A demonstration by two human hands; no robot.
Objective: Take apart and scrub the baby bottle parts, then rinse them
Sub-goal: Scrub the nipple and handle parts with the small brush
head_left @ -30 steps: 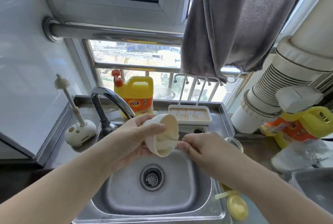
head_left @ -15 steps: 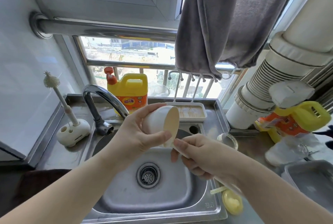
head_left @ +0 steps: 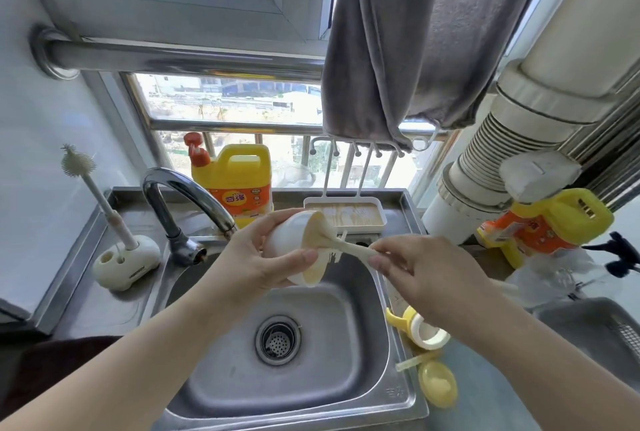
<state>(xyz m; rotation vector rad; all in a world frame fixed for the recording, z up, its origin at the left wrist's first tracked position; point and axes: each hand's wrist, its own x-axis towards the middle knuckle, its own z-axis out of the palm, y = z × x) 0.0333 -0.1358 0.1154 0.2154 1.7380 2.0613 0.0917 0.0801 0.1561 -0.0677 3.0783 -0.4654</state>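
Scrubbing stage: left hand [head_left: 258,259] gripping white plastic bottle body [head_left: 294,243], right hand [head_left: 420,269] fingers pinching cream brush handle [head_left: 349,247]; next, probably rinsing

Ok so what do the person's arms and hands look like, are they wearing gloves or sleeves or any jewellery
Both forearms are bare as far as the picture shows, with no sleeves in view. The left hand and right hand wear no gloves. No rings, watch or bracelet show on the visible fingers and wrists. The nails look short and unpainted. The wide lens stretches the forearms towards the bottom corners.
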